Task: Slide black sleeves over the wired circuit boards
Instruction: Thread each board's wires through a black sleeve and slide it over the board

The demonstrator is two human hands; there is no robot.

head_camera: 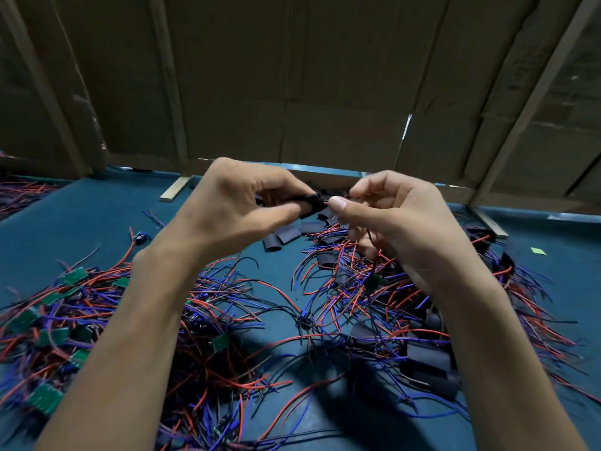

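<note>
Our left hand [227, 203] pinches a black sleeve [310, 201]. Our right hand [400, 219] pinches thin wires [370, 242] beside its mouth. Bare green boards [44, 398] near left.

Table cover [81, 219]: a dark teal mat lies in front of me.
Back wall [292, 76]: brown cardboard sheets stand upright behind the mat.
Wooden strips [169, 86]: pale battens run up across the cardboard.
Wooden foot [175, 187]: a short pale batten end lies on the mat near the wall.
Green scrap [538, 251]: a small light green piece lies on the mat, far at my right.
</note>
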